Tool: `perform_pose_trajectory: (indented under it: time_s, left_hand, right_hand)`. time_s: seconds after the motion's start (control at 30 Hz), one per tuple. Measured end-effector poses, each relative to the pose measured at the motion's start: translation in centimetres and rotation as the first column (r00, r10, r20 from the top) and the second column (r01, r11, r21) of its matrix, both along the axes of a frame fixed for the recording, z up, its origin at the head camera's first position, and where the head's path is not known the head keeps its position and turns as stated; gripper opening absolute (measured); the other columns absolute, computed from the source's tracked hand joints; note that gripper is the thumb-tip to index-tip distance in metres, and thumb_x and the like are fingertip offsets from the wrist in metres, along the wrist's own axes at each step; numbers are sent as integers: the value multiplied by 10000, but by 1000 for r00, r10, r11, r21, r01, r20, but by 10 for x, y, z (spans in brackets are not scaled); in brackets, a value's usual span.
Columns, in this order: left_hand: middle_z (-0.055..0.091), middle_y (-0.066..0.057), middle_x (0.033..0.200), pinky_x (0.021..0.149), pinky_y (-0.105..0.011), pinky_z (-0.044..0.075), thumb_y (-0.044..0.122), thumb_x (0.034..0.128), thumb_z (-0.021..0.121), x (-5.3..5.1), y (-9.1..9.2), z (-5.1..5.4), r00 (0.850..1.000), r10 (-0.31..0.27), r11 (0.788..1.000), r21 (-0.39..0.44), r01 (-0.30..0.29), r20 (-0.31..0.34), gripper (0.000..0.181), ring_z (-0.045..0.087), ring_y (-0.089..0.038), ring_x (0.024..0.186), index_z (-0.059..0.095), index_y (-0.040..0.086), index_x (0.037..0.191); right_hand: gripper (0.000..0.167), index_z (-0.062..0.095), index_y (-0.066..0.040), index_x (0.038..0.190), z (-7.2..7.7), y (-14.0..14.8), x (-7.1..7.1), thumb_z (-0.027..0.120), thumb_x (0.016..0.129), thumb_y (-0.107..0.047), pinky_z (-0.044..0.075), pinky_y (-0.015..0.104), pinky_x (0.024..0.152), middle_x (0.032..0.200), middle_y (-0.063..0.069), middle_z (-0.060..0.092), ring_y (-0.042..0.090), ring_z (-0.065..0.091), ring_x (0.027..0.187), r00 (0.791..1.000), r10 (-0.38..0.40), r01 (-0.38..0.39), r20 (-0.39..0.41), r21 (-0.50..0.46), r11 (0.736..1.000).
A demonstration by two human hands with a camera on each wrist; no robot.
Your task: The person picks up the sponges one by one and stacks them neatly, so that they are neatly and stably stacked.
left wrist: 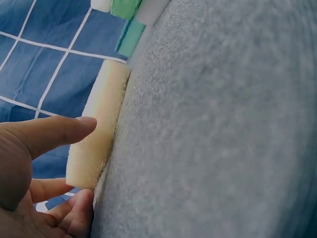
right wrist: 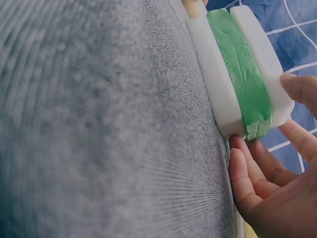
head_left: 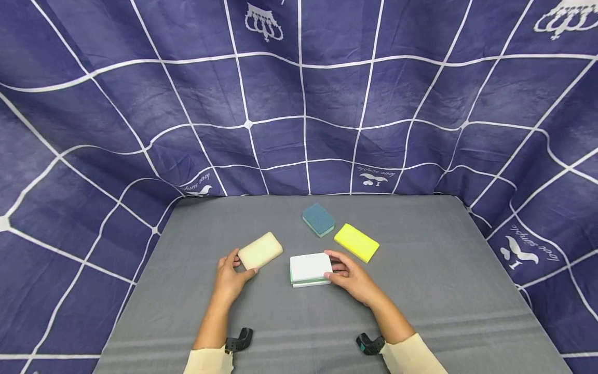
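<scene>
A cream sponge (head_left: 260, 251) lies flat on the grey table, left of centre. My left hand (head_left: 230, 278) holds it at its near left end, thumb along the near side and fingertips by the end and far side. In the middle stands a stack: a white sponge (head_left: 310, 267) on top, a wrinkled green block (right wrist: 241, 69) between, and another white sponge (right wrist: 213, 74) underneath. My right hand (head_left: 353, 278) grips the stack's right end, with thumb and forefinger at the top sponge and the other fingertips low against the end.
Behind the stack lies a dark teal sponge (head_left: 318, 219) with a lighter green underside. A yellow sponge (head_left: 356, 242) lies to the right of it, beyond my right hand. Blue cloth (head_left: 275, 140) with white lines hangs along the table's back and sides.
</scene>
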State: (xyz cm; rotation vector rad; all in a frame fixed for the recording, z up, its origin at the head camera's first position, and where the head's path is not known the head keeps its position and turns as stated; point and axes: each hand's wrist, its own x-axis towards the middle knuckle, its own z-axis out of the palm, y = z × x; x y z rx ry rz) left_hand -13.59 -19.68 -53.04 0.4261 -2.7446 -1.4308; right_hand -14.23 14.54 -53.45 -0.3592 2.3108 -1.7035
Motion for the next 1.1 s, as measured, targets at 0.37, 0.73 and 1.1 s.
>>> perform_pose_trajectory:
  time_s: [0.37, 0.73, 1.1]
  left_hand:
    - [460, -202, 1265, 961, -407, 431, 136, 826, 812, 0, -1, -2, 1000, 7, 1000, -8, -8, -24, 815, 493, -329, 1186, 398, -24, 1510]
    - [460, -193, 1265, 936, -383, 420, 132, 823, 814, 1, -2, -6, 1000, 9, 1000, -14, -9, -5, 815, 485, -320, 1183, 402, -8, 1511]
    - [459, -178, 1309, 812, -268, 449, 156, 819, 823, 2, -4, -7, 1000, 10, 999, 37, -10, -15, 786, 517, -295, 1115, 441, 23, 1493]
  right_hand:
    - [599, 515, -204, 1473, 1, -1, 1, 752, 923, -225, 533, 241, 917, 1449, 140, 520, 275, 583, 1195, 1000, -6, 6, -6, -6, 1000]
    - [608, 506, -212, 1478, 0, -1, 1, 753, 924, -247, 534, 229, 900, 1449, 126, 518, 257, 589, 1190, 1000, 0, 0, 13, -15, 1000]
    - [601, 516, -197, 1470, 2, -2, 2, 755, 919, -220, 537, 229, 895, 1443, 149, 522, 280, 597, 1199, 1000, -7, 7, 14, -27, 1000]
